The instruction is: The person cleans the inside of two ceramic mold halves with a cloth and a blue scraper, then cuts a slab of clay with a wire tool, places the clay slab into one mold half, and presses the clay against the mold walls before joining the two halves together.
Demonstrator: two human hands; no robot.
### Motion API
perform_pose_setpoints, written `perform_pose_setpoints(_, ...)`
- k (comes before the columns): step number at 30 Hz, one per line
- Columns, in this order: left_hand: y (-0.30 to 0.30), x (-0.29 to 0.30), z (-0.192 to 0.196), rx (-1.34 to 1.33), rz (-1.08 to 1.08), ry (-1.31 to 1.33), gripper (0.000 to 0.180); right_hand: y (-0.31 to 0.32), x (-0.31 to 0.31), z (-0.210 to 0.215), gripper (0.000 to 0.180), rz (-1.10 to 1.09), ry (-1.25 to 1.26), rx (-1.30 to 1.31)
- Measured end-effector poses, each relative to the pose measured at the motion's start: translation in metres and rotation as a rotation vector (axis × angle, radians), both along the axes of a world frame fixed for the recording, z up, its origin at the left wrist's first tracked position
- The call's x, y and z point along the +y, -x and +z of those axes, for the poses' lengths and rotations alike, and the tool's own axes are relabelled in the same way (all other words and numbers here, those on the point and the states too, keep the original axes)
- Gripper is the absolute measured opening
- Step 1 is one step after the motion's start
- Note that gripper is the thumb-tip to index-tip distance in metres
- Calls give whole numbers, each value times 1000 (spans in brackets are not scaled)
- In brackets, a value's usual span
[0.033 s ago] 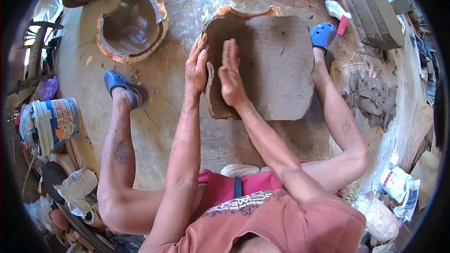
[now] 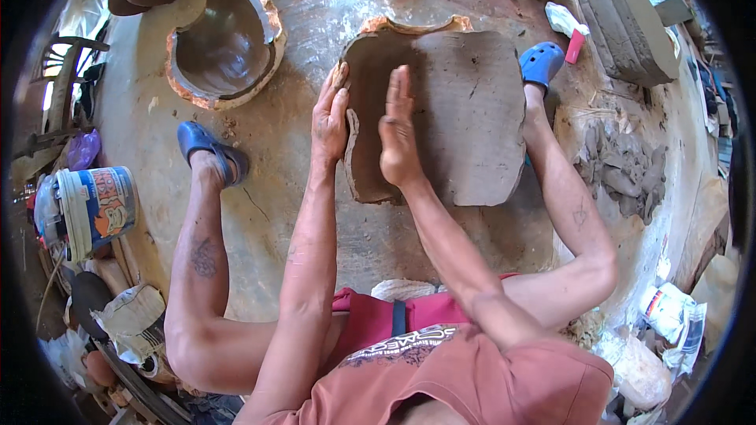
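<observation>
Both hands lie flat and unclenched on the clay slab (image 2: 449,118) at twelve o'clock: left hand (image 2: 329,120) cups its edge, right hand (image 2: 398,132) presses beside it. Even, light palm pressure probably avoids tearing.

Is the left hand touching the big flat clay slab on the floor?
Touching. The head view shows the left hand pressed against the left edge of the clay slab, no gap visible.

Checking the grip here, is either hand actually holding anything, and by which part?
Nothing is gripped. The left hand presses the left edge of the clay slab, and the right hand lies flat on its top near that edge.
</observation>
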State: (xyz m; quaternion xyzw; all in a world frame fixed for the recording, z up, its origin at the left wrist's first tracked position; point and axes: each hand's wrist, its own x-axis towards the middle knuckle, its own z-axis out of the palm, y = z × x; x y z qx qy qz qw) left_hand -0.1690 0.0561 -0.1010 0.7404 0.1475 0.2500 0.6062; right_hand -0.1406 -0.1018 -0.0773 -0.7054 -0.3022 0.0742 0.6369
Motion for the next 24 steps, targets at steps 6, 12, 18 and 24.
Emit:
perform_pose_setpoints(6,-8,-7,-4,-7,-65,7,49,19,-19,-4,75,50,209,-118)
perform_pose_setpoints(12,4,-26,71,-82,266,-75,66,-30,-144,76,78,-457,-70,-303)
perform_pose_setpoints(18,-37,-174,61,-173,-94,-346,67,-37,-197,14,74,-349,-140,98)
perform_pose_setpoints(24,-51,-201,-5,106,-189,-437,71,-34,-178,20,73,-277,-82,93)
